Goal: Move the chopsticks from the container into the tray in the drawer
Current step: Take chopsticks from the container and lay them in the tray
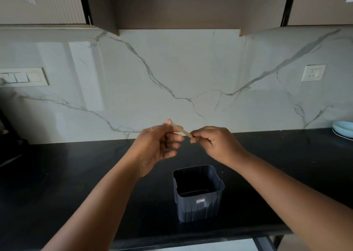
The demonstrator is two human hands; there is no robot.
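Both hands [158,145] [214,143] pinch chopsticks [181,130].

Both hands are raised above the black counter [76,174]. The left hand [156,145] and right hand [214,143] each pinch the pale chopsticks [181,130] between them. Nearer, below the hands, the dark container [198,203] stands upright. Blue plates [343,130] sit far right by the marble wall [172,69].

A single wide-angle head-worn camera looks forward and slightly down from close above the front edge of a black countertop [267,155], facing the marble backsplash [172,69] square-on, with wall cabinets [181,4] at the top edge and both forearms reaching in from below.
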